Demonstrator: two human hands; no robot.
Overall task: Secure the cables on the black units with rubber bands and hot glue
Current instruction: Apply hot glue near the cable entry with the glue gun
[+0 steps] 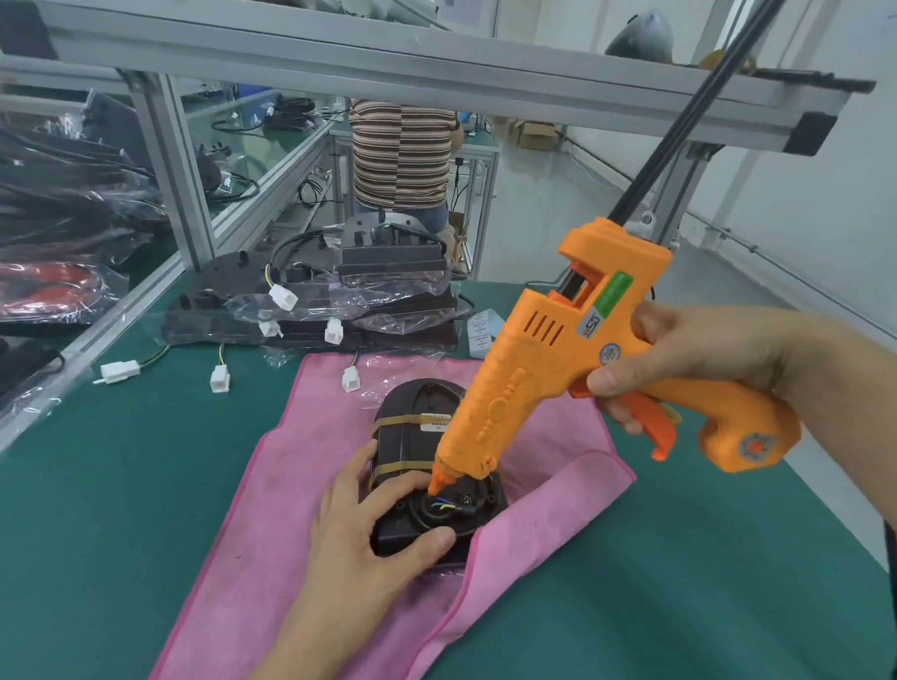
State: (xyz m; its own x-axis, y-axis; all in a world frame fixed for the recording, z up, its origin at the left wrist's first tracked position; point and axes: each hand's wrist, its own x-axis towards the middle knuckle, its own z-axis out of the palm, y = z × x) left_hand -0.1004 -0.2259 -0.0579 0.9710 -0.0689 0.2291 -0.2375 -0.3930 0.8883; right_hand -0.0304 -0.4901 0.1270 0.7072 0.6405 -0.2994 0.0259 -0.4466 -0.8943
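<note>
My right hand [694,360] grips the glue gun [581,365], nozzle at the wires; my left hand [362,523] clasps the unit [415,444].

Factory assembly line: aluminium-frame workbenches [181,161], green mat [108,483], bagged units [332,303].
</note>
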